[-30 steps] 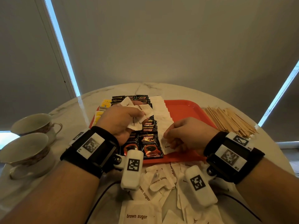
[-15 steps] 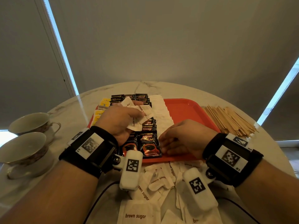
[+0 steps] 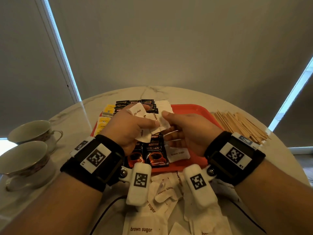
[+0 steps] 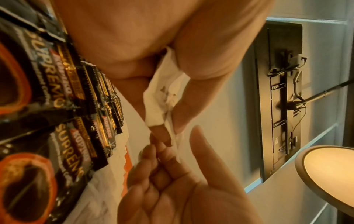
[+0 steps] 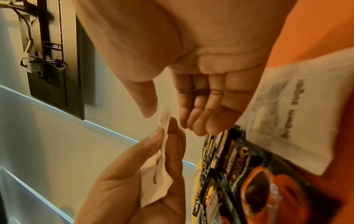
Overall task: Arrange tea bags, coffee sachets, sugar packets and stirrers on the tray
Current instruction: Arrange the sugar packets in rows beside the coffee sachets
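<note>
My left hand [image 3: 150, 116] grips a bunch of white brown-sugar packets [image 3: 138, 112] above the red tray [image 3: 191, 111]. My right hand [image 3: 166, 124] reaches in from the right, thumb over the bunch's edge and fingers under it. In the right wrist view the packet tip [image 5: 164, 119] lies in the gap of the right hand [image 5: 170, 118], thumb and fingers still apart. On the tray lie black coffee sachets [image 3: 156, 155], yellow tea bags [image 3: 105, 119], a row of sugar packets [image 3: 165, 106] and one single sugar packet [image 3: 177, 154]. Wooden stirrers [image 3: 240, 126] lie on the table, right of the tray.
Several loose sugar packets [image 3: 142, 226] lie on the marble table between the tray and me. Two teacups [image 3: 32, 131] [image 3: 22, 160] stand at the left. The tray's right half shows bare red. A black cable runs under my left wrist.
My right hand has lifted off the tray's front, leaving a sugar packet lying there, and has come up to the bunch in my left hand. The left hand has edged right.
</note>
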A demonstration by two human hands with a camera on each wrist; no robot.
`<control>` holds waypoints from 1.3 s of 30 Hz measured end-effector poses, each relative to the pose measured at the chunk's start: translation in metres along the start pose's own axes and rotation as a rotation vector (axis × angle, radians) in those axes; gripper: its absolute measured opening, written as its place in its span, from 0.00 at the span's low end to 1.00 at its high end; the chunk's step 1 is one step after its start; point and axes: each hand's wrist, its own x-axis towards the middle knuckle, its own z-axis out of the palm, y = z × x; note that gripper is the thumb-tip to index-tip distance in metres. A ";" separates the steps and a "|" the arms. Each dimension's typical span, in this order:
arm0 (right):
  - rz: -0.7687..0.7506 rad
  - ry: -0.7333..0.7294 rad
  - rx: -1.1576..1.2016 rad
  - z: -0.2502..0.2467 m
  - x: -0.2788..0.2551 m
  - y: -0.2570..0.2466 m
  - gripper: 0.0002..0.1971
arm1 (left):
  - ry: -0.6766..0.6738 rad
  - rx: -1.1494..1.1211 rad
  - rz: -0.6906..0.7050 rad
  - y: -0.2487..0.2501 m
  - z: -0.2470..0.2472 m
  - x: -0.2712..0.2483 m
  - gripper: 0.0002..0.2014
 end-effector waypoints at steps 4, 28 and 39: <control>-0.141 -0.015 -0.031 0.005 0.010 0.002 0.09 | 0.034 0.112 0.065 -0.004 0.000 0.001 0.27; -0.279 0.137 -0.033 0.010 0.030 -0.005 0.06 | 0.147 -0.028 -0.002 -0.001 0.001 0.003 0.08; -0.098 0.117 -0.414 -0.017 0.016 -0.010 0.09 | 0.172 -0.119 -0.140 0.005 -0.003 0.004 0.05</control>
